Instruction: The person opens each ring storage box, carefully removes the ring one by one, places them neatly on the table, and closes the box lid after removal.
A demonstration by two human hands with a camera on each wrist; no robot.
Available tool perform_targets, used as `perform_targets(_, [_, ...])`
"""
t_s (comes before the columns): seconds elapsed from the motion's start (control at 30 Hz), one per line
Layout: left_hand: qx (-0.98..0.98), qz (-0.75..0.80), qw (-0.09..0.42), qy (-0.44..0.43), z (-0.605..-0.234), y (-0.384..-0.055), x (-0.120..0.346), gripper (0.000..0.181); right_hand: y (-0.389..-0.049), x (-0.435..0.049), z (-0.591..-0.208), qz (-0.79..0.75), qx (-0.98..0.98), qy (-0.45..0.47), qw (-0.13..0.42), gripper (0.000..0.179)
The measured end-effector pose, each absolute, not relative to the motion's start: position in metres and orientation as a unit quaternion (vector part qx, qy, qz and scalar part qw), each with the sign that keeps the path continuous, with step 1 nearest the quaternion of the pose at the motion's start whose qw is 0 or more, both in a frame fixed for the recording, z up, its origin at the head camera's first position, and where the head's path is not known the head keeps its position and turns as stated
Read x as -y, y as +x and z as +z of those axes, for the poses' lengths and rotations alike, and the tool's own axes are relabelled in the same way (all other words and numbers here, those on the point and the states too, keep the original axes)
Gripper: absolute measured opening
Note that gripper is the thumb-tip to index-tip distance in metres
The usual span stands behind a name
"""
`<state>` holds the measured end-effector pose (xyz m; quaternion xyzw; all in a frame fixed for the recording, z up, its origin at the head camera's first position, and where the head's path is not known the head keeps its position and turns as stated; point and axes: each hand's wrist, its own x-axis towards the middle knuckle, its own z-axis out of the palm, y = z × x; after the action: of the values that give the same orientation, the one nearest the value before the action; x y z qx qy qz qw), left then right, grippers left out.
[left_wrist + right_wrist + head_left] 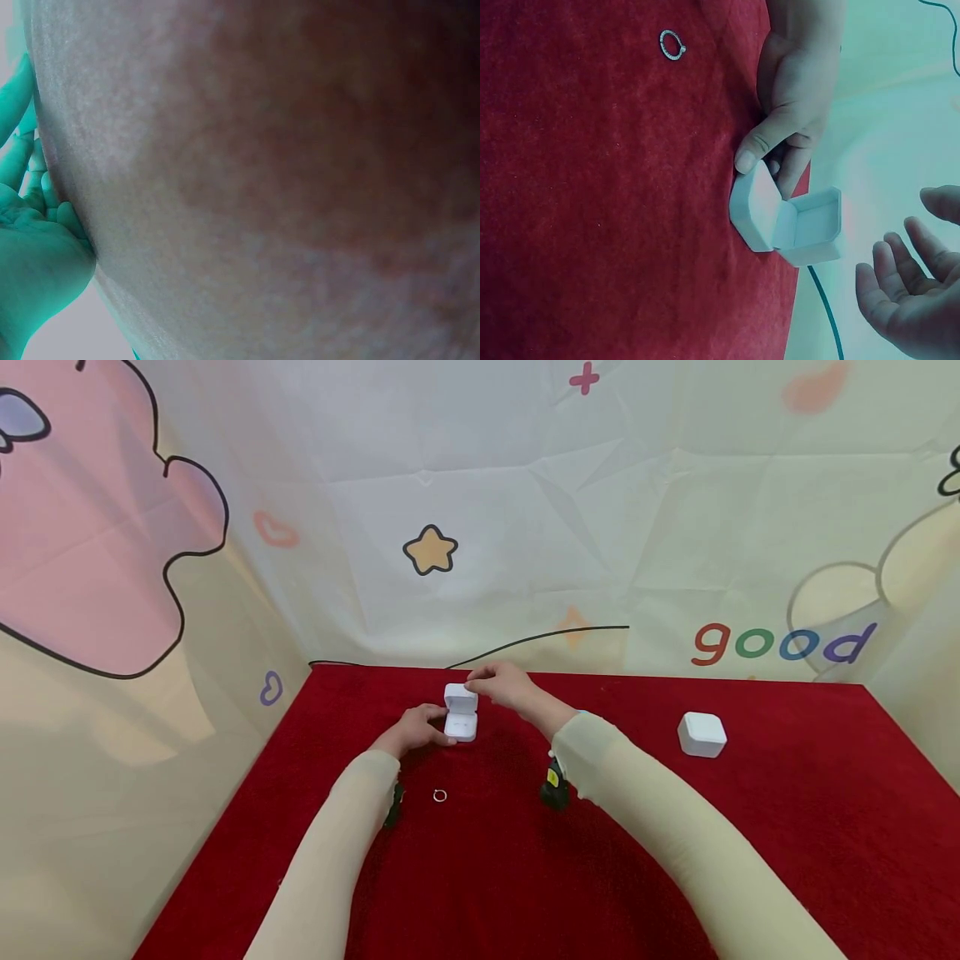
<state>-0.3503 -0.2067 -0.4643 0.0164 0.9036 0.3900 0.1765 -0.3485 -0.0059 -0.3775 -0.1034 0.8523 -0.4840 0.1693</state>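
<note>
A pale printed backdrop fills the upper half of the head view, with a pink cartoon shape at upper left, an outlined orange star near upper centre and the word "good" in coloured letters at right. Below it, a red plush tablecloth spreads across the lower part of the frame. The right sleeve, cream, enters from the lower right, and the left sleeve from the lower left. The right hand is at the centre, by the lid of an open white ring box; the right wrist view shows its fingers loosely bent and slightly spread at the right edge, just beside the lid with a gap between. The left hand, left of centre, pinches the base of the ring box, thumb on the near side and fingers behind. At right in the head view, a white round-cornered box sits on the cloth, well apart from both hands. The ring box stands just above the middle of the frame, lid raised, its pale interior facing the viewer; details inside are too small to tell. A dark wrist device with a yellow patch hangs under the right cuff. Smallest is a ring, lying on the cloth below the left hand, between the forearms; at upper left in the right wrist view, its band looks studded.
</note>
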Motion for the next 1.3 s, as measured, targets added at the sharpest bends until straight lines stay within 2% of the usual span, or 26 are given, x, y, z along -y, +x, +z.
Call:
perform_targets(0.43, [-0.906, 0.380, 0.183, 0.016, -0.465, -0.354, 0.208, 0.069, -0.356, 0.008, -0.390, -0.503, -0.849, -0.063, 0.151, 0.035])
perform_targets(1.3, [-0.904, 0.390, 0.174, 0.022, -0.469, -0.353, 0.209, 0.068, -0.368, 0.015, -0.420, -0.493, -0.850, -0.038, 0.178, 0.050])
